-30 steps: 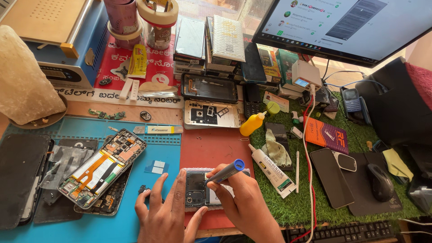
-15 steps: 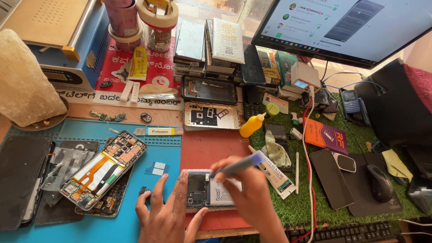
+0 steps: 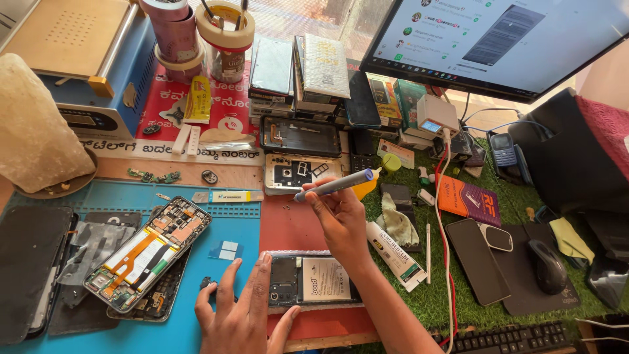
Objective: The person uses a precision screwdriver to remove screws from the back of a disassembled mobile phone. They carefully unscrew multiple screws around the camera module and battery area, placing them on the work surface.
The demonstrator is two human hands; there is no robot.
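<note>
My left hand lies flat with fingers spread, its fingertips pressing on the left end of an opened phone that shows its battery and dark camera area, lying on a red mat. My right hand is raised above the phone and grips a grey pen-shaped tool with a blue cap, held nearly level and pointing left. The tool's tip is off the phone.
A stripped phone with orange flex cables and black screens lie on the blue mat. Left rear: a blue machine, tape rolls. A monitor, phone stacks, a white tube, mouse, keyboard stand right.
My right hand has lifted off the opened phone and risen toward the back with the tool, turning it level. My left hand has stayed on the phone's left end.
</note>
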